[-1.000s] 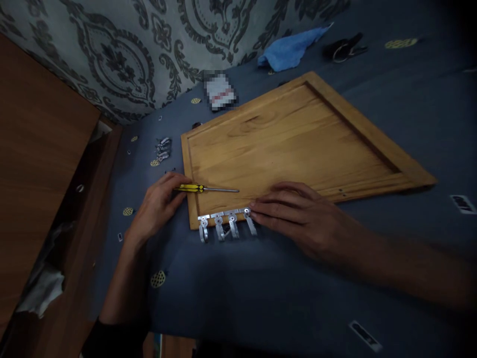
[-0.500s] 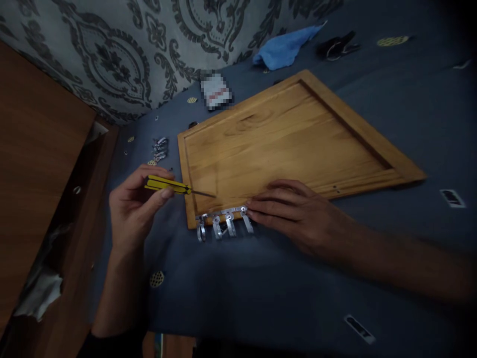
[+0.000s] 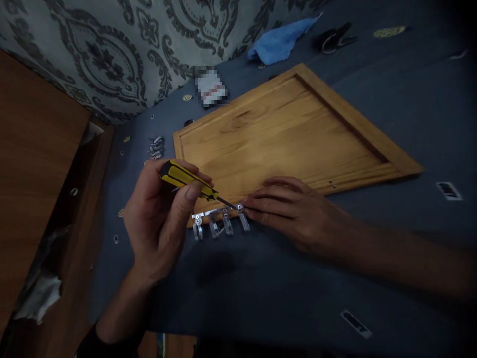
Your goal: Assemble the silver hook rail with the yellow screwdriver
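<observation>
My left hand [image 3: 160, 219] is closed around the yellow-and-black handle of a screwdriver [image 3: 182, 178]. Its thin shaft slants down to the right, and the tip is at or close to the screw by the rightmost hook. A metal hook rack [image 3: 227, 223] with several silver hooks lies along the near edge of a framed wooden board [image 3: 261, 144], the hooks hanging past that edge. My right hand [image 3: 286, 209] rests on the board with fingers stretched out together, fingertips touching the rack's right end. Its thumb is hidden.
Loose metal hooks [image 3: 156, 146] lie on the dark blue sheet [image 3: 283, 298] left of the board. Behind it are a blurred-out box [image 3: 210, 88], a blue cloth [image 3: 281, 44] and a black clip-like object [image 3: 333, 40]. A wooden cabinet [image 3: 37, 134] stands at the left.
My left hand has moved right and nearer the rack, bringing the screwdriver tip from above the board to the rightmost hook. My right hand stays in place; the view has shifted slightly.
</observation>
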The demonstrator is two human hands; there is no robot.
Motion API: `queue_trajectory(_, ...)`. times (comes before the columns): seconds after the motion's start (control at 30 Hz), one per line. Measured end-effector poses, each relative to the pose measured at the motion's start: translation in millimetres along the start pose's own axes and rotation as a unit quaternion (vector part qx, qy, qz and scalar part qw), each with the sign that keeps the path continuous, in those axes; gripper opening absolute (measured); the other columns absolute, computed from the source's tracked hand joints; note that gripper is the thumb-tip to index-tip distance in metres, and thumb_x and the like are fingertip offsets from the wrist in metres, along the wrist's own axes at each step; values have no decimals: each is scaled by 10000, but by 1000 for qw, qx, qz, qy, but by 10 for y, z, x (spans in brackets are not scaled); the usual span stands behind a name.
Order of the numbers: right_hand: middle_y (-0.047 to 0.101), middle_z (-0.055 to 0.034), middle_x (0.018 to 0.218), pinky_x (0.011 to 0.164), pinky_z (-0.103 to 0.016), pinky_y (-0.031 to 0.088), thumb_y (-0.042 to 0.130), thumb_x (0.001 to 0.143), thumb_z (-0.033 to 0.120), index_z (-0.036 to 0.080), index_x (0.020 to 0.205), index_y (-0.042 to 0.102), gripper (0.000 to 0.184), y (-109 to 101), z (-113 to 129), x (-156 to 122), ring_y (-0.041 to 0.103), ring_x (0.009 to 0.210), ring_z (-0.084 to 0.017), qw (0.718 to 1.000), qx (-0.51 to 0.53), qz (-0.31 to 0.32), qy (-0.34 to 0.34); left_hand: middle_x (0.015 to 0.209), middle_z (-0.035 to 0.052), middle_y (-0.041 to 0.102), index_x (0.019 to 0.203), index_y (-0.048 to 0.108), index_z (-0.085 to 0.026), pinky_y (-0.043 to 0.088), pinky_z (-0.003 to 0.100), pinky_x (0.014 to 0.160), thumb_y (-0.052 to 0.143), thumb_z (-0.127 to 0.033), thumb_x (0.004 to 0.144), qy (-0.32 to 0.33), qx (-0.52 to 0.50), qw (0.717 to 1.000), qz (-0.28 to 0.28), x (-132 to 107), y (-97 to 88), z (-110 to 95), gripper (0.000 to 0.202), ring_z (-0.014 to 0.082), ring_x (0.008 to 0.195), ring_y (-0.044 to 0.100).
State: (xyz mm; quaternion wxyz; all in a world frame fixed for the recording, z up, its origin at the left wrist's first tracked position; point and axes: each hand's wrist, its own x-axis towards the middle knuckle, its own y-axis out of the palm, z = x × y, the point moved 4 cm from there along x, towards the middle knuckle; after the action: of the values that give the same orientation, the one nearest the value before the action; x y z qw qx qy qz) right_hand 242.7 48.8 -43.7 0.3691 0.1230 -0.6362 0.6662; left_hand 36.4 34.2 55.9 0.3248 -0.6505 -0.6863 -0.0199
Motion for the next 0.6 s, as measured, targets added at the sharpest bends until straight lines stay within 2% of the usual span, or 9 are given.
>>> queue_trajectory(0.1, 835, -86, 1181, 993, -472, 588, 402, 1035, 36, 171, 1182, 756, 406, -7, 8, 1, 738, 1079, -238, 1000, -7, -18, -6, 1006, 3, 718, 1080, 725, -305, 643, 399, 846, 710, -404, 1053, -2, 15, 1000, 13, 2, 8, 5, 104, 197, 926, 721)
queue_trajectory(0.27, 828, -67, 1214, 1021, -496, 574, 442, 1043, 71, 212, 1221, 765, 394, 24, -6, -14, 727, 1113, -236, 1000, -1, 1, 3, 1011, 1, 739, 1088, 715, -293, 634, 379, 834, 698, -405, 1062, -4, 32, 999, 23, -12, 36, 16, 117, 194, 924, 732)
queue_trajectory(0.43, 830, -84, 1208, 1021, -500, 573, 465, 1048, 96, 202, 1226, 774, 371, 38, -16, -31, 725, 1105, -238, 1000, 2, -14, 1, 998, -2, 741, 1075, 715, -281, 649, 347, 815, 700, -382, 1062, 4, 36, 999, 22, -21, 56, 28, 103, 181, 912, 738)
queue_trajectory(0.6, 832, -65, 1210, 1029, -494, 571, 446, 1049, 80, 224, 1212, 779, 398, 36, -9, -18, 731, 1104, -227, 1000, -9, -4, 3, 992, 2, 744, 1082, 710, -283, 659, 339, 800, 693, -391, 1066, 7, 39, 999, 22, -24, 71, 33, 112, 179, 908, 741)
